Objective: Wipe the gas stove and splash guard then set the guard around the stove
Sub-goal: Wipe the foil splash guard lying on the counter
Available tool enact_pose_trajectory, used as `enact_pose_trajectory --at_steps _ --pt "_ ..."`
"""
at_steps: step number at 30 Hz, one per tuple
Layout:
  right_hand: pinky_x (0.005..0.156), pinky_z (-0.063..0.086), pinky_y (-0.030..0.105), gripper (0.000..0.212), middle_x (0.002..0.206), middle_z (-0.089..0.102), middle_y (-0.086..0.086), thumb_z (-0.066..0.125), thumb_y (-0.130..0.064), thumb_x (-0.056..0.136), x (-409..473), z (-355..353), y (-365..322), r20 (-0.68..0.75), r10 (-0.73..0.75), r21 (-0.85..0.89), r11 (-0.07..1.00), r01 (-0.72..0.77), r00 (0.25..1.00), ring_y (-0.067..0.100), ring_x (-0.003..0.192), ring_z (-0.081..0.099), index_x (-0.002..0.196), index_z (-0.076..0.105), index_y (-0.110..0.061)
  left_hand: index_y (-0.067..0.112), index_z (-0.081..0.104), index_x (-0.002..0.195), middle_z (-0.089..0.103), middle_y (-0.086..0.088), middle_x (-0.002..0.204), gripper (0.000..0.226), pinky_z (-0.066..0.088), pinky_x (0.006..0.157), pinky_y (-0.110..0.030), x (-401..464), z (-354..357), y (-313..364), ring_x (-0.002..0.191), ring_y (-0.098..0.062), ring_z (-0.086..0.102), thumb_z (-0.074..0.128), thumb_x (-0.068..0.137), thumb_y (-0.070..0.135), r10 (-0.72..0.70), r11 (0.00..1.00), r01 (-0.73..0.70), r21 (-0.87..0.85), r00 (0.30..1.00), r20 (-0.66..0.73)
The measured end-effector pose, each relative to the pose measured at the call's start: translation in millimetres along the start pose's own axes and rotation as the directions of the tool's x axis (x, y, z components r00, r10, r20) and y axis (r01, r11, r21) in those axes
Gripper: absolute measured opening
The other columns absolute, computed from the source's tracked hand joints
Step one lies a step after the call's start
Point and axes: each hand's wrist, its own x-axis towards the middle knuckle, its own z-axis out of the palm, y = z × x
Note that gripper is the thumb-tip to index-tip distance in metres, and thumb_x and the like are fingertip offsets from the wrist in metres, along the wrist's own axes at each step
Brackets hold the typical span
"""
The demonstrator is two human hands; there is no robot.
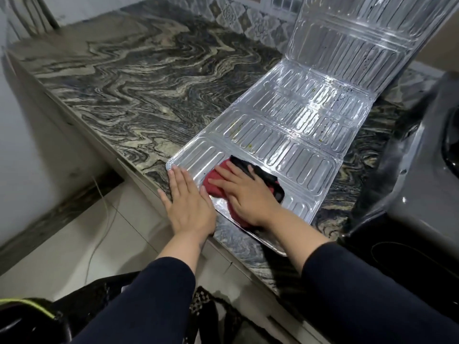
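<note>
A ribbed silver foil splash guard (293, 120) lies unfolded across the marble counter, its far panel propped up against the tiled wall. Small food specks dot its middle panels. My right hand (246, 192) presses flat on a red and black cloth (258, 177) on the guard's nearest panel. My left hand (186, 202) rests flat with straight fingers on the guard's near left corner and the counter edge. The dark gas stove (422, 170) stands at the right, partly cut off by the frame.
The swirled grey marble counter (139, 78) stretches to the left and back. A patterned tile wall (248, 18) runs behind it. Below the counter edge lie pale floor tiles (74, 234), a thin cable (104, 212) and a dark mat.
</note>
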Motion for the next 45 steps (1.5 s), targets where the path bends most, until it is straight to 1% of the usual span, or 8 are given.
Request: enact_pose_trajectory --at_steps 6,11,16,19,23,26,35,45 --pt "0.118 -0.003 0.054 0.047 0.160 0.015 -0.010 0.023 -0.034 0.099 32.1 -8.1 16.8 -0.102 0.229 -0.050 0.971 -0.235 0.968 0.014 0.149 0.000 0.144 0.028 -0.041 0.006 -0.008 0.150 -0.015 -0.008 0.161 0.063 -0.008 0.119 -0.050 0.2 -2.6 0.2 0.148 -0.019 -0.016 0.009 0.099 0.039 0.007 1.000 -0.007 0.004 1.000 0.015" --pt "0.118 -0.002 0.053 0.046 0.160 0.014 -0.011 0.022 -0.034 0.099 29.7 -3.4 17.8 -0.110 0.213 -0.061 0.974 -0.220 0.971 0.013 0.149 -0.001 0.144 0.027 -0.041 0.010 -0.001 0.152 -0.007 -0.003 0.162 0.061 -0.007 0.118 -0.049 37.1 -20.3 -11.8 0.149 -0.015 -0.007 0.011 0.100 0.039 0.000 1.000 -0.001 -0.012 0.996 -0.085" --pt "0.118 -0.003 0.053 0.049 0.159 0.015 -0.011 0.018 -0.037 0.097 27.7 -1.2 9.9 -0.121 0.208 -0.063 0.974 -0.216 0.971 0.015 0.149 0.001 0.144 0.028 -0.040 0.011 -0.008 0.151 -0.014 -0.002 0.161 0.059 -0.008 0.117 -0.057 81.2 -22.5 -31.4 0.148 -0.014 -0.015 0.006 0.100 0.037 0.123 0.987 -0.128 0.096 0.991 0.057" --pt "0.118 -0.004 0.051 0.058 0.158 0.019 -0.011 0.013 -0.040 0.088 30.6 7.1 -13.2 -0.076 0.119 -0.029 0.992 -0.121 0.990 0.015 0.149 0.004 0.143 0.031 -0.041 0.014 -0.006 0.152 -0.012 0.001 0.161 0.058 -0.007 0.117 -0.056 78.8 -15.8 -37.8 0.148 -0.012 -0.013 0.007 0.099 0.034 0.156 0.986 -0.156 0.058 0.988 0.005" --pt "0.117 -0.004 0.052 0.052 0.159 0.017 -0.009 0.026 -0.033 0.094 67.2 11.9 -28.5 -0.054 0.078 -0.044 0.996 -0.081 0.995 0.015 0.149 0.003 0.146 0.027 -0.039 0.014 -0.007 0.152 -0.012 0.001 0.161 0.059 -0.007 0.118 -0.055 79.8 -15.0 -38.6 0.148 -0.010 -0.012 0.013 0.098 0.031 0.163 0.985 -0.162 0.055 0.986 -0.018" --pt "0.117 0.000 0.050 0.050 0.159 0.018 -0.010 0.022 -0.037 0.095 92.6 7.1 -13.9 -0.067 0.054 -0.067 0.996 -0.059 0.996 0.013 0.148 0.005 0.145 0.027 -0.039 0.015 -0.007 0.152 -0.013 0.002 0.161 0.058 -0.006 0.118 -0.055 80.2 -13.5 -38.2 0.147 -0.009 -0.014 0.011 0.099 0.030 0.154 0.987 -0.153 0.048 0.988 -0.018" --pt "0.117 0.004 0.054 0.048 0.160 0.016 -0.005 0.020 -0.039 0.099 158.4 -41.9 95.5 -0.144 0.379 -0.092 0.915 -0.394 0.914 0.017 0.148 0.005 0.147 0.023 -0.036 0.015 -0.012 0.151 -0.020 0.003 0.160 0.058 -0.007 0.117 -0.055 82.7 -13.0 -37.4 0.146 -0.010 -0.019 0.005 0.097 0.031 0.148 0.985 -0.147 0.085 0.989 0.002" --pt "0.116 -0.001 0.053 0.051 0.162 0.005 -0.006 0.019 -0.041 0.099 133.8 -11.0 22.6 -0.125 0.464 -0.038 0.881 -0.471 0.877 0.019 0.149 -0.002 0.149 0.018 -0.035 0.008 -0.008 0.151 -0.015 -0.005 0.161 0.068 -0.014 0.113 -0.059 89.7 -40.4 -11.6 0.148 -0.018 -0.017 0.025 0.095 0.027 0.121 0.992 -0.122 0.043 0.992 0.027"
